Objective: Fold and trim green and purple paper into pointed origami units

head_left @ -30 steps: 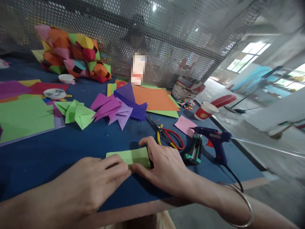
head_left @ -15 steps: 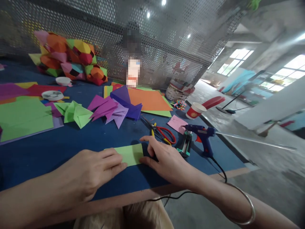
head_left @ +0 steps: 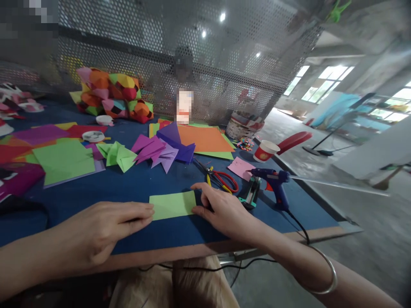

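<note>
A folded light green paper (head_left: 173, 205) lies flat on the blue tabletop as a narrow rectangle. My left hand (head_left: 111, 226) has its fingers pressed together at the paper's left end, fingertips on the edge. At the other end, my right hand (head_left: 226, 211) holds the right edge, thumb at the lower corner and curled index finger at the upper one. Just beyond the right hand are red-and-yellow-handled pliers (head_left: 221, 179), a black-and-teal tool (head_left: 251, 194) and a blue glue gun (head_left: 274, 182) with a long clear glue stick.
Folded green (head_left: 117, 156), magenta (head_left: 149, 148) and purple (head_left: 180, 145) papers lie ahead, with orange sheets (head_left: 205, 139) behind. A paper cup (head_left: 266, 151) stands at right. Colourful paper models (head_left: 112, 94) sit at back left, before a perforated metal screen (head_left: 205, 55).
My left hand has slid left from over the green paper to its left end, uncovering more of it. My right hand stays at the right edge. The view has shifted slightly left.
</note>
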Tool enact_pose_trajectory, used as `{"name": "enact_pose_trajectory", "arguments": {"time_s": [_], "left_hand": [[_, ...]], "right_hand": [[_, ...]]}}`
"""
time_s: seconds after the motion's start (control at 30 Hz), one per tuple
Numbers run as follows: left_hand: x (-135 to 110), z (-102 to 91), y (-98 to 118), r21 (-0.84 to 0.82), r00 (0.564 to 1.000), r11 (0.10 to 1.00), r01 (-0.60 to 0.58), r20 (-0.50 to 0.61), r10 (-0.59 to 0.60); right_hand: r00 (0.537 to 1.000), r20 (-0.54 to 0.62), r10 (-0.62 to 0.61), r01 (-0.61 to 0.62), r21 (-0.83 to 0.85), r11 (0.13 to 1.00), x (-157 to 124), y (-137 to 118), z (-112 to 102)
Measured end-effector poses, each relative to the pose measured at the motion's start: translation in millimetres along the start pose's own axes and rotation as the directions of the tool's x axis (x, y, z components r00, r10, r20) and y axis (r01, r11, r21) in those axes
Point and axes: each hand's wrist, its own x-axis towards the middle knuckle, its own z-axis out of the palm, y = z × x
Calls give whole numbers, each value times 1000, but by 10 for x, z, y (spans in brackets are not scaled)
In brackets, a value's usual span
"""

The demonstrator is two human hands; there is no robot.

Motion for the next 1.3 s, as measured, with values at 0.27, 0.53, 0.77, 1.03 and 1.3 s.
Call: {"name": "enact_pose_trajectory", "arguments": {"time_s": [0.27, 0.53, 0.77, 1.03, 1.3], "left_hand": [[657, -35, 21, -39, 988, 987, -154, -25, 153], [860, 176, -72, 11, 966, 967, -254, -46, 255], [774, 284, -91, -12, 957, 965, -260, -136, 256], [711, 328, -95, -49, 956, 964, -262, -151, 252], [693, 301, -183, -220, 995, 970, -100, -42, 92]], "right_hand": [[997, 81, 6, 0, -77, 997, 187, -73, -153], [997, 78, 0, 18, -230, 973, 483, -339, -247], [1000, 25, 2, 6, -318, 948, 442, -450, -319], [993, 90, -70, 86, -188, 978, 477, -250, -358], [979, 15, -206, 206, -126, 970, 817, -238, -238]]}}
